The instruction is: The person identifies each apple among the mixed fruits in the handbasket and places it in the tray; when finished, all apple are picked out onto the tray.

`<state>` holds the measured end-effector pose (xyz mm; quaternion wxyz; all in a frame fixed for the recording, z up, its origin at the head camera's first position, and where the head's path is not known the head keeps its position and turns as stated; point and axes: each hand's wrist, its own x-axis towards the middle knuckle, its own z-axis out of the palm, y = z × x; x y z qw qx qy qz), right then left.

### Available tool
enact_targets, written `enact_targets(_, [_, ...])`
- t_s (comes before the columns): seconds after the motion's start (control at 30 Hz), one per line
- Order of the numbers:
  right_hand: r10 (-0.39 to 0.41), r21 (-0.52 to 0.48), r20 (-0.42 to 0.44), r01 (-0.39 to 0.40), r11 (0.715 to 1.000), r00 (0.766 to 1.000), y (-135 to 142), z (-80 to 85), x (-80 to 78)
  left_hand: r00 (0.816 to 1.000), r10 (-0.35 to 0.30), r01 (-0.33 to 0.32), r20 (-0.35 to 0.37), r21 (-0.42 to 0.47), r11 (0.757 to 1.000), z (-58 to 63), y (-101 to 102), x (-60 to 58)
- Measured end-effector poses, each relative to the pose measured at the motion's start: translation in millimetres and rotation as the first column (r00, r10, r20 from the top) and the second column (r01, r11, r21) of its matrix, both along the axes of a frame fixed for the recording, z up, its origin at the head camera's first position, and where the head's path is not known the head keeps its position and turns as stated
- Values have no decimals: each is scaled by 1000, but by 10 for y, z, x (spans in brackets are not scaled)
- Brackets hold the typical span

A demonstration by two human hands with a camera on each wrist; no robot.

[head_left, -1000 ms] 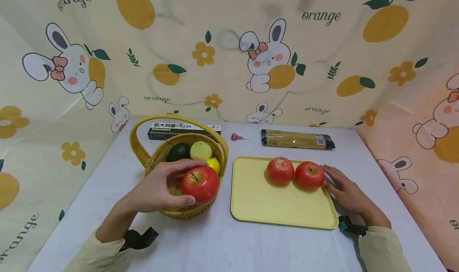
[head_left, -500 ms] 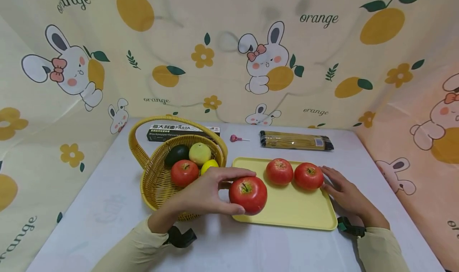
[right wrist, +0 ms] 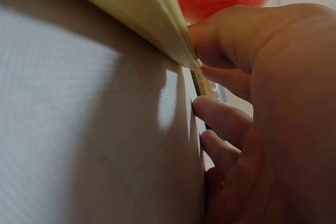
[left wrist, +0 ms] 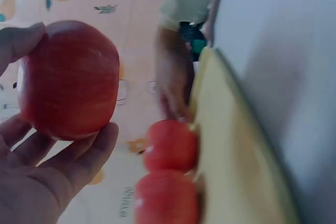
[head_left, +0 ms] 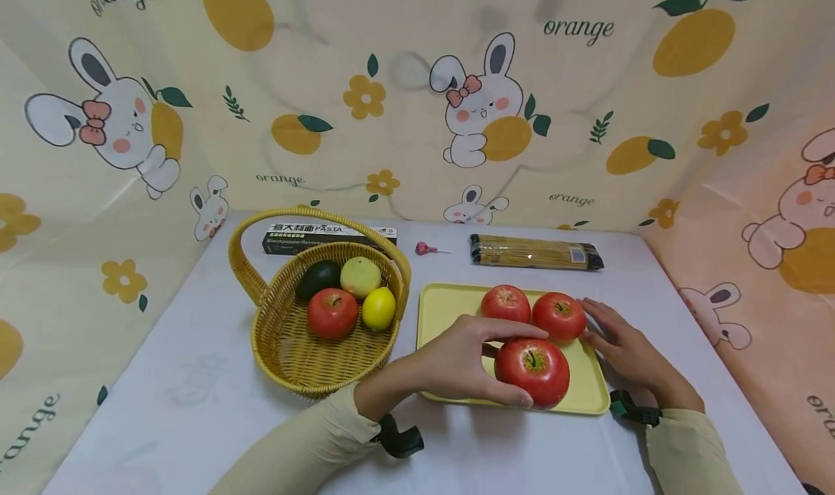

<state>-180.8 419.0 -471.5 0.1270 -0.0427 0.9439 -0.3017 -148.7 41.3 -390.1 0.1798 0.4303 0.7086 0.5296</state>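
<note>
My left hand (head_left: 457, 357) grips a red apple (head_left: 533, 373) between thumb and fingers over the front part of the yellow tray (head_left: 435, 310). In the left wrist view that apple (left wrist: 71, 80) is lifted above the tray's surface. Two more red apples, one in the middle (head_left: 504, 304) and one to its right (head_left: 559, 317), sit side by side at the tray's back. At the tray's right edge rests my right hand (head_left: 629, 350). Its thumb (right wrist: 220, 35) touches the rim near an apple, and the other fingers lie loosely by the table.
A wicker basket (head_left: 280, 350) on the left holds a red apple (head_left: 333, 314), a yellow lemon (head_left: 379, 309), a pale green round fruit (head_left: 360, 277) and a dark avocado-like fruit (head_left: 318, 280). Behind are a pasta box (head_left: 293, 243), a lollipop (head_left: 424, 248) and a spaghetti pack (head_left: 535, 251).
My left hand has carried the apple rightward from over the basket to over the tray. The right hand stays at the tray's right edge.
</note>
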Motion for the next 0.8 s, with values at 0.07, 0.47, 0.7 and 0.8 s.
enact_targets(0.07, [5, -1, -1, -5, 1000, 1000, -2, 9, -1, 1000, 12, -11, 26, -25, 1000, -64, 112, -24])
enact_targets(0.47, [8, -5, 0, -8, 1000, 1000, 3, 8, -7, 997, 76, -79, -21, -231, 970, -367, 660, -120])
enact_targets(0.7, [8, -11, -4, -8, 1000, 1000, 20, 9, 2, 991, 122, -132, -51, -278, 952, -428, 908, -52])
enact_targets(0.8, [8, -17, -7, -8, 1000, 1000, 8, 24, 8, 979, 148, -184, -141, -294, 938, -461, 1000, -14])
